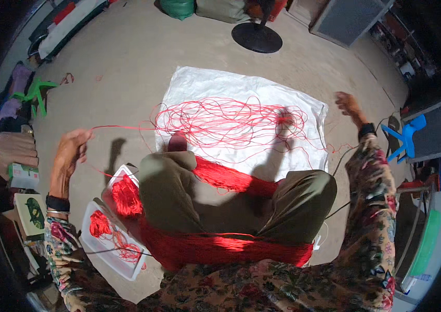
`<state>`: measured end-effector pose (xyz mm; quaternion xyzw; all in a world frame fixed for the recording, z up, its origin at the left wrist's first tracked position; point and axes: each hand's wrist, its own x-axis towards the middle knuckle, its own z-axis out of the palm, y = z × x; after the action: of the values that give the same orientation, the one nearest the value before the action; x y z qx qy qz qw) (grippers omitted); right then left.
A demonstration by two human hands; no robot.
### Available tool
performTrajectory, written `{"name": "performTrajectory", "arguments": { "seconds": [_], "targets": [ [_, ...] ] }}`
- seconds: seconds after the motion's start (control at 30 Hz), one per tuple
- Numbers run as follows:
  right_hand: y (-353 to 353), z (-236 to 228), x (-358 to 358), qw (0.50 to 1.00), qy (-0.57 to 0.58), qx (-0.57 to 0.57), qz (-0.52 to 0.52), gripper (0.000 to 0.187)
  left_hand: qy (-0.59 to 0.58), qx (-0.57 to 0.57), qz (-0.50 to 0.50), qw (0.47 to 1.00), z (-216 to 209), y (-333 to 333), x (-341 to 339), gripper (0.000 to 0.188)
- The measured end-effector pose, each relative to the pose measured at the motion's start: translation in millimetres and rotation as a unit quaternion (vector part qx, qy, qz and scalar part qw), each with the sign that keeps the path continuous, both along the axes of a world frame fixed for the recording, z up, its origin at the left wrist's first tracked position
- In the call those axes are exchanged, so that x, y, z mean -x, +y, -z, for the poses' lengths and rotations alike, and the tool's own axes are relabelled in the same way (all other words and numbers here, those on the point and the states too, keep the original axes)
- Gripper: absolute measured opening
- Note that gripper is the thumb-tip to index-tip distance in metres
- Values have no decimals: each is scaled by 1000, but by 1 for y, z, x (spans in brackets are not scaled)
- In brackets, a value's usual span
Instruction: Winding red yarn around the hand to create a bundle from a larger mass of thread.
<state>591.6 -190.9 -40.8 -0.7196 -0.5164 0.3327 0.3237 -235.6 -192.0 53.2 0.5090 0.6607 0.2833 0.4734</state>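
Out to the left, my left hand is closed, pinching a red cord drawn taut towards the sheet. A strand also trails from this hand down to a tray. Far right, my right hand is raised beyond the sheet's edge, fingers slightly apart, with nothing visible in them. Loose loops of red cord spread over a white woven sheet in front of my feet. A thick red skein stretches between my lower legs, and another mass of red cord lies across my lap.
Two white plastic trays, the larger one nearest, hold red bundles beside my left leg. A green stool stands left, a blue stool right. A black round stand base is ahead. A dark cable runs right.
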Motion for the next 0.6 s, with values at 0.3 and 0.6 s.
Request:
{"name": "performTrajectory", "arguments": {
  "seconds": [0.3,0.6],
  "targets": [
    [-16,-118,288,954,105,-67,-273,34,-157,-65,178,969,-108,-30,-188,22],
    [-185,-129,251,976,157,-105,-106,25,212,-514,145,818,-167,-18,-81,38]
  ]
}}
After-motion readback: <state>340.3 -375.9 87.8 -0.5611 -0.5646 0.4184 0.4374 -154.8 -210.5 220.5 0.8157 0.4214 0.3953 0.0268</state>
